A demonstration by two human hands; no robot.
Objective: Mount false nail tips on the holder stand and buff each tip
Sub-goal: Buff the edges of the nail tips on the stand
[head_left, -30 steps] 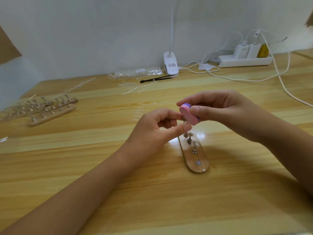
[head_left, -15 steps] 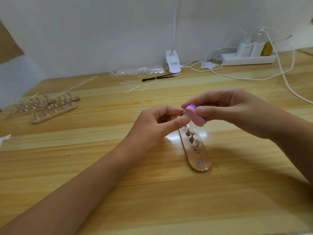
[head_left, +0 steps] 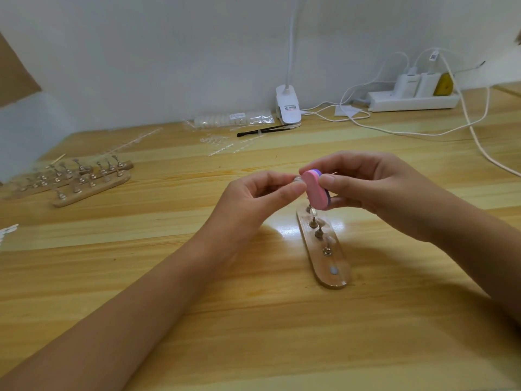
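Since half a second before, the buffer block (head_left: 313,190) had swung more upright and edged toward the left fingertips.

Head view: the right hand (head_left: 375,193) held this rounded oblong block, pink foam face over a purple layer, its grip closed with the thumb on the near edge and fingers curled over the top. The left hand (head_left: 253,198) pinched a small clear nail tip (head_left: 296,180), barely visible, between thumb and forefinger, touching the block's left side. Both hovered at the 12 o'clock end of the glossy wooden holder stand (head_left: 338,280), a round-ended slat carrying small metal pegs (head_left: 319,234). It lay on the striped, pale wood desk (head_left: 253,334). At 10 o'clock lay more stands (head_left: 90,183).
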